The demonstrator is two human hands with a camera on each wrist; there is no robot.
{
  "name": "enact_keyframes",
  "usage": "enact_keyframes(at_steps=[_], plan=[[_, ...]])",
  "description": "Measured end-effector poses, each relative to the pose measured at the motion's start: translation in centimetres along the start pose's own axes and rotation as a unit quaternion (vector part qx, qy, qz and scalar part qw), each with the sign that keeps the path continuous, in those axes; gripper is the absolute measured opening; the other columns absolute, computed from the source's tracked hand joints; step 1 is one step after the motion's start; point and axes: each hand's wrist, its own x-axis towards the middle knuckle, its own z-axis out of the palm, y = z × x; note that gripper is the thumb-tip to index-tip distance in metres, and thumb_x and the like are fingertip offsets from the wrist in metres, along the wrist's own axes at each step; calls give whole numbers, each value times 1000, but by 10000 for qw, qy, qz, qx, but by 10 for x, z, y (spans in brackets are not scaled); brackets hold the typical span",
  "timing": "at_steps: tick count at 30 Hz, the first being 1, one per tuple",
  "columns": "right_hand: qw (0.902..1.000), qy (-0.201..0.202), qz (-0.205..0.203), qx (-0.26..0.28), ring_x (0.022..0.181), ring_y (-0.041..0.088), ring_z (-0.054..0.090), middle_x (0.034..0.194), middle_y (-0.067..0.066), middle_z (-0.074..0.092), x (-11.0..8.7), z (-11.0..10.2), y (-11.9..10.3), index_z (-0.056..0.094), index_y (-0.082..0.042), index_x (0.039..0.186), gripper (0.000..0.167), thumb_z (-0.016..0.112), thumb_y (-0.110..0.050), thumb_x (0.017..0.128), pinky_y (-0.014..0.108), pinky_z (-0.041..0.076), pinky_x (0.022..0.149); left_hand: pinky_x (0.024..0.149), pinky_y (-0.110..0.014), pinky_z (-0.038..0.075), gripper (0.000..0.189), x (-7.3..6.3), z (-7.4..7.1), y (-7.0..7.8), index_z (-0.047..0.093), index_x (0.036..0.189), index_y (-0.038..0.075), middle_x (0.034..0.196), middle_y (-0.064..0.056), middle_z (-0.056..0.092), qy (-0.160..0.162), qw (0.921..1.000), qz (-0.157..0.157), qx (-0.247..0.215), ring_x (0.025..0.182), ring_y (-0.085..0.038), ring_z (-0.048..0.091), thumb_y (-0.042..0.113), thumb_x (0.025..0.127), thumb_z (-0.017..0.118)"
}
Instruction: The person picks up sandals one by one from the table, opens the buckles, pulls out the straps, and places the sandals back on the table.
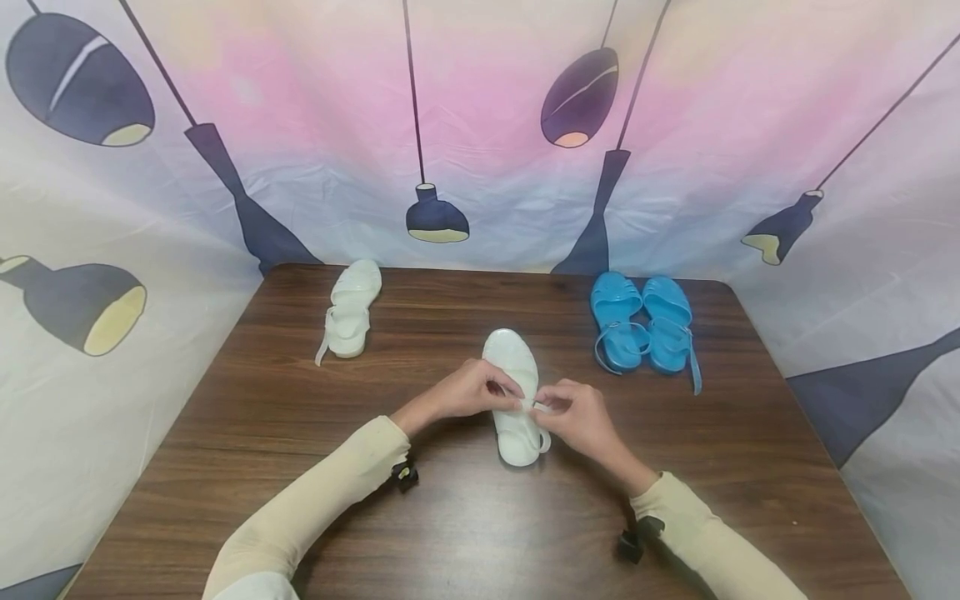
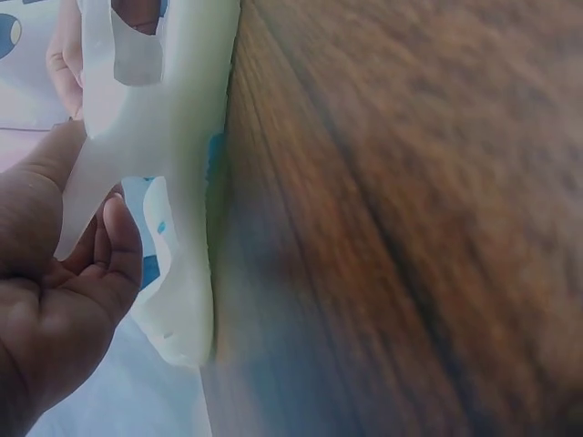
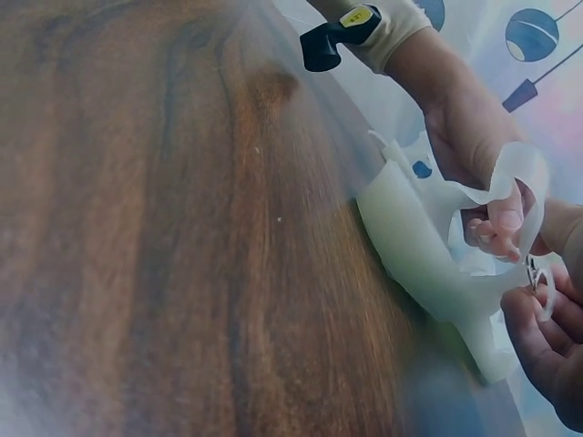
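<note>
A white sandal (image 1: 517,442) lies upright on the table, toe pointing away, in the middle of the head view. My left hand (image 1: 472,389) comes from its left side and pinches the white band over the sandal; in the left wrist view, thumb and fingers of that hand (image 2: 55,300) grip the band. From the right, my right hand (image 1: 581,417) pinches the ankle strap close to a small metal buckle (image 3: 532,271). The strap (image 3: 521,164) bends in a loop between both hands in the right wrist view. Fingers partly hide the buckle.
Another white sandal (image 1: 348,329) stands at the table's back left, its strap hanging loose. A pair of blue sandals (image 1: 617,293) sits at the back right. The brown wooden table (image 1: 450,525) meets a printed cloth backdrop (image 1: 495,200) behind and at the sides.
</note>
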Motion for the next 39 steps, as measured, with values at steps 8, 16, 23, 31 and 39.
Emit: enact_keyframes(at_steps=[8, 16, 23, 31, 39], plan=[[9999, 67, -78, 29, 73, 11, 61, 77, -5, 68, -1, 1, -1, 80, -14, 86, 16, 89, -8, 75, 23, 54, 64, 70, -21, 56, 12, 2, 1, -1, 82, 99, 14, 88, 7, 77, -22, 9999, 97, 64, 74, 0, 65, 21, 90, 81], [9996, 119, -251, 16, 74, 11, 62, 78, -5, 69, -2, 2, 1, 80, -13, 87, 17, 89, -7, 74, 24, 54, 65, 71, -22, 56, 14, 4, 2, 2, 82, 99, 14, 90, 8, 77, -119, 9996, 175, -173, 76, -2, 65, 24, 89, 82], [9997, 128, -179, 66, 75, 11, 63, 78, -5, 69, -3, 2, 4, 80, -13, 88, 16, 88, -6, 75, 24, 56, 67, 71, -20, 56, 11, 5, 2, 0, 82, 97, 12, 90, 4, 78, 46, 9993, 337, 165, 75, -1, 65, 20, 89, 81], [9998, 144, -127, 101, 74, 11, 63, 77, -5, 68, -2, 1, 3, 80, -15, 87, 16, 88, -8, 76, 24, 56, 66, 70, -20, 56, 11, -3, -3, -6, 81, 97, 11, 90, 3, 78, 155, 9995, 213, 171, 75, -1, 66, 18, 89, 81], [9998, 117, -125, 123, 74, 11, 65, 77, -4, 68, -3, 1, 1, 80, -14, 87, 15, 87, -7, 76, 24, 57, 66, 70, -20, 56, 11, -4, -8, -4, 81, 97, 13, 90, 5, 77, 18, 9992, 183, 359, 76, 0, 66, 19, 88, 82]])
